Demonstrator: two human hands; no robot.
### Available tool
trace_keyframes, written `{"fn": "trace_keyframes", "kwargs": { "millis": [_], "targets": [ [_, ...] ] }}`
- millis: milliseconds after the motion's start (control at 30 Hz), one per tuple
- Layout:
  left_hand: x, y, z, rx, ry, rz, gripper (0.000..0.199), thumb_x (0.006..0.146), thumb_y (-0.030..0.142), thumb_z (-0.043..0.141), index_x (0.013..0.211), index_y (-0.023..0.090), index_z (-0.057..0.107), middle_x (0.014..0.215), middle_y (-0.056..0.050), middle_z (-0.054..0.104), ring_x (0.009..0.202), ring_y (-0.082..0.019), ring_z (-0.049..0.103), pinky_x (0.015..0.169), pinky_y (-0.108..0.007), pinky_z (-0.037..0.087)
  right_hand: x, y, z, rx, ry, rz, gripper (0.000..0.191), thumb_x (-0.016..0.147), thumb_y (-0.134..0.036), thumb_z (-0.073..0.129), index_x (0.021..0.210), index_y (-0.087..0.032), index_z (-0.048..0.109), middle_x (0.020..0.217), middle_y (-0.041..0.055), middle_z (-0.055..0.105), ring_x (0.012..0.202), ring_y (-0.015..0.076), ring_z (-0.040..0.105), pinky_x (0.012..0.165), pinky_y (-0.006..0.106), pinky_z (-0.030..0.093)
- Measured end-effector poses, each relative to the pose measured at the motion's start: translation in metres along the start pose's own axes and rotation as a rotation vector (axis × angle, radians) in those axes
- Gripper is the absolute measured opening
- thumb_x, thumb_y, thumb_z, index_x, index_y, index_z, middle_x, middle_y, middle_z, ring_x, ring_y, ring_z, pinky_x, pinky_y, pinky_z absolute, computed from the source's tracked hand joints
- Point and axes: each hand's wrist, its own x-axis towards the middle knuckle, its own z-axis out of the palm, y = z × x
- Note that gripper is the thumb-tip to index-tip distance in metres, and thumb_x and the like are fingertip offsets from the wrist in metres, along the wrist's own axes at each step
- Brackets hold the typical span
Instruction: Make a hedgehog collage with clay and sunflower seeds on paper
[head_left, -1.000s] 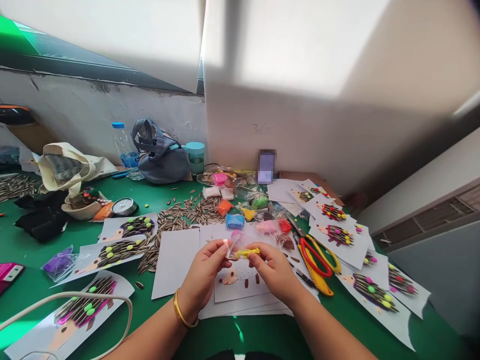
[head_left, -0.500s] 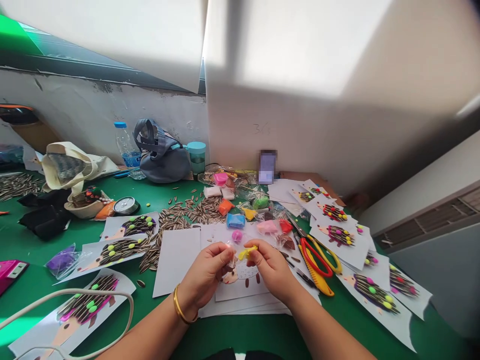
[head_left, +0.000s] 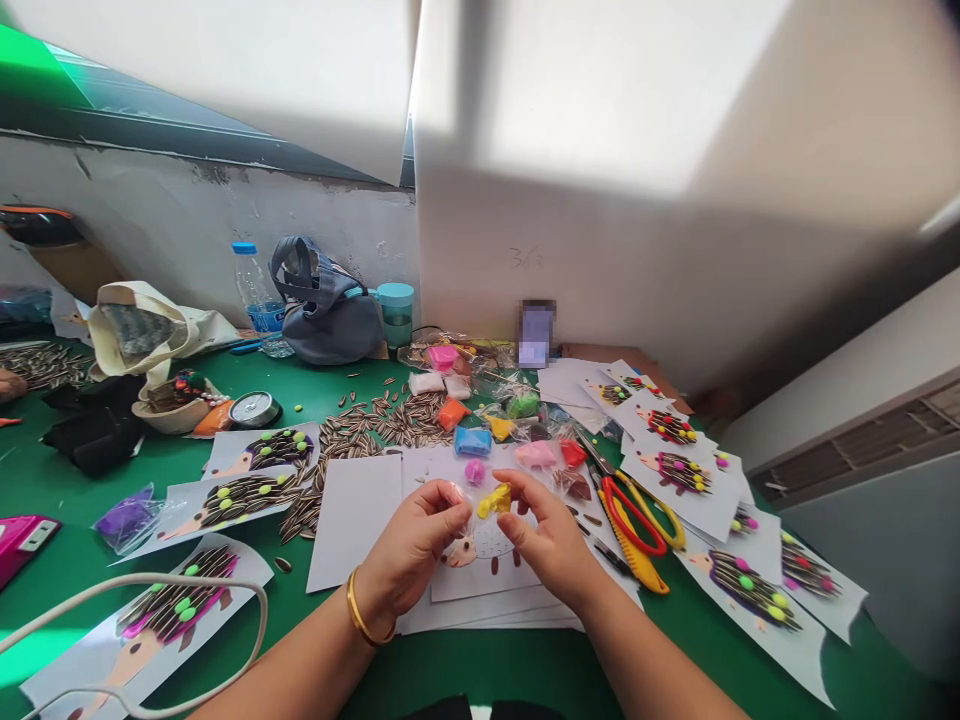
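Observation:
My left hand (head_left: 427, 530), with a gold bangle on the wrist, is closed in a pinch on what looks like a clear plastic wrapper (head_left: 465, 508). A soft yellow lump of modelling clay (head_left: 493, 501) sits at the fingertips of my right hand (head_left: 546, 530), its index finger and thumb curved around it. Beneath both hands lies a paper with a hedgehog drawing (head_left: 491, 545), showing a face, brown feet and small marks across the body. Just beyond the hands is a round pink-purple lump of clay (head_left: 475, 471).
Sunflower seeds (head_left: 360, 430) are heaped at the left. Bagged clay, including a blue packet (head_left: 472, 441), lies ahead. Red-handled scissors (head_left: 630, 515) and a yellow cutter are at right. Finished hedgehog sheets (head_left: 742, 590) flank both sides. A white cable (head_left: 259, 620) loops at lower left.
The right index finger and thumb have spread wider around the yellow clay, so more of it shows. The left hand stays nearly in place. Fingers of another person appear at the far left edge.

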Motion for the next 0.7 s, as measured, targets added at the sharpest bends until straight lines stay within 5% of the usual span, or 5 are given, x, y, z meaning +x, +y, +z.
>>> {"fn": "trace_keyframes", "kwargs": {
  "millis": [133, 333, 500, 700],
  "targets": [
    [-0.001, -0.003, 0.001, 0.115, -0.041, 0.047, 0.034, 0.071, 0.032, 0.081, 0.074, 0.018, 0.051, 0.068, 0.005, 0.052, 0.057, -0.008, 0.047, 0.053, -0.021, 0.038, -0.002, -0.005, 0.006, 0.025, 0.006, 0.036, 0.056, 0.076, -0.057, 0.070, 0.120, -0.024, 0.060, 0.096, 0.0049, 0.061, 0.081, 0.0197, 0.056, 0.071, 0.033, 0.054],
    [-0.001, -0.005, 0.002, 0.141, -0.073, 0.045, 0.033, 0.075, 0.038, 0.078, 0.073, 0.017, 0.052, 0.063, 0.006, 0.048, 0.055, -0.007, 0.042, 0.053, -0.022, 0.035, -0.001, -0.011, 0.011, 0.039, -0.012, 0.048, 0.025, 0.090, -0.044, 0.058, 0.099, -0.022, 0.065, 0.091, 0.0045, 0.061, 0.078, 0.0175, 0.058, 0.067, 0.029, 0.053],
    [-0.001, 0.000, 0.002, 0.181, -0.025, 0.057, 0.027, 0.080, 0.040, 0.072, 0.079, 0.015, 0.060, 0.072, 0.001, 0.053, 0.064, -0.010, 0.047, 0.059, -0.022, 0.038, 0.001, -0.006, 0.002, 0.204, -0.086, 0.144, 0.032, 0.086, -0.048, 0.063, 0.103, -0.021, 0.064, 0.085, 0.0028, 0.062, 0.066, 0.0154, 0.057, 0.058, 0.027, 0.049],
    [0.000, 0.008, -0.001, 0.191, 0.037, 0.083, 0.018, 0.076, 0.026, 0.075, 0.081, 0.016, 0.060, 0.077, 0.002, 0.053, 0.069, -0.009, 0.046, 0.064, -0.020, 0.040, 0.006, -0.001, -0.007, 0.332, -0.034, 0.151, 0.034, 0.089, -0.049, 0.060, 0.110, -0.022, 0.065, 0.096, 0.0041, 0.064, 0.081, 0.0169, 0.059, 0.075, 0.031, 0.051]
  ]
}}
